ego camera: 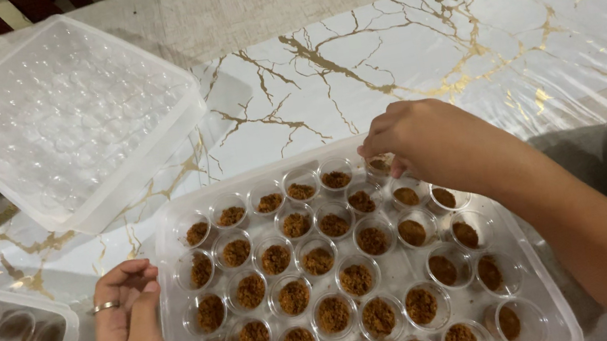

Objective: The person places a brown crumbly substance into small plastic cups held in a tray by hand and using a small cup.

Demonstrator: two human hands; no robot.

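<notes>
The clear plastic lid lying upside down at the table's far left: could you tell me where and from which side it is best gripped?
Probably by the raised rim of the clear plastic lid, along its near right edge, coming from the right. That edge faces open marble table, and the rim gives fingers something to pinch, whereas the dimpled middle is broad and flat.

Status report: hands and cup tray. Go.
Right hand pinching at a far-corner small cup. Left hand, ring on, resting against the clear tray. Cups hold brown crumbs. Nothing obstructing.
</notes>
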